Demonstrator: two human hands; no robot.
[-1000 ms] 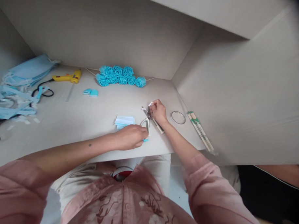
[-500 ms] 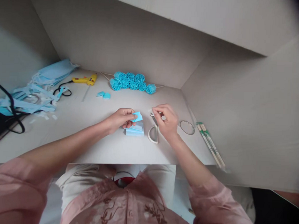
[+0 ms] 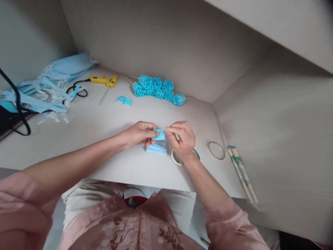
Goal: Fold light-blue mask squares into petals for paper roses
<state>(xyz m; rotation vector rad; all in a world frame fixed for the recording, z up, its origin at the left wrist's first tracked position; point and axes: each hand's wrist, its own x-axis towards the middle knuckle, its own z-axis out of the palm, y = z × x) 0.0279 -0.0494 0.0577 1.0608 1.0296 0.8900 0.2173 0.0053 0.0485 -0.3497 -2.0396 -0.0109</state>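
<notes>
My left hand [image 3: 145,134] is closed in a pinch on a small folded piece of blue mask fabric [image 3: 160,134]. Just below that piece, a stack of pale blue fabric pieces [image 3: 156,148] lies on the table. My right hand [image 3: 182,138] has thumb and forefinger pressed together a little to the right of the fabric, apart from it. Whatever sits in that pinch is too small to make out. Under my right hand and wrist lie scissors with white, looped handles [image 3: 176,159], mostly covered.
Blue fabric roses [image 3: 157,89] on sticks lie at the back. A yellow glue gun [image 3: 104,80], stacked masks [image 3: 71,67] and blue scraps [image 3: 41,98] are on the left. Two blue pieces [image 3: 123,100] lie mid-table. On the right are a ring [image 3: 216,150] and wrapped sticks [image 3: 242,173].
The view has shifted and tilted. My right hand has come lower over the scissors, with its fingertips nearer the fabric piece. My left hand keeps its hold on that piece.
</notes>
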